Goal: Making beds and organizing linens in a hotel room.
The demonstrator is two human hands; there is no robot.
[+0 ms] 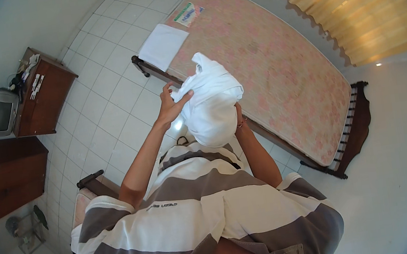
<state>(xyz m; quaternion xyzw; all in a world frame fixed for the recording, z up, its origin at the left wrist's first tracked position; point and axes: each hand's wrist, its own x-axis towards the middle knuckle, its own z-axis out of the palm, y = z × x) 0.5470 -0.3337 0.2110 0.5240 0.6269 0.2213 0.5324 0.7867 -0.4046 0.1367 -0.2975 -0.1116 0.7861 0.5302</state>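
A bunched white cloth (212, 99) is held up in front of my body, beside the near edge of the bed. My left hand (172, 104) grips its left edge, with the thumb in front and a finger raised. On the other side, my right hand (239, 116) supports the cloth from the right and below; most of its fingers are hidden behind the fabric. The top end of the cloth sticks up in a twisted fold, while the lower part hangs full and rounded. What lies inside the bundle, if anything, cannot be seen.
A bare pink floral mattress (268, 71) lies on a dark wooden bed frame (364, 120). A folded white cloth (163, 47) rests on its far left corner. At left stand a wooden cabinet (49, 104) and a small television (3, 114). Another bed's corner (94, 181) is at lower left.
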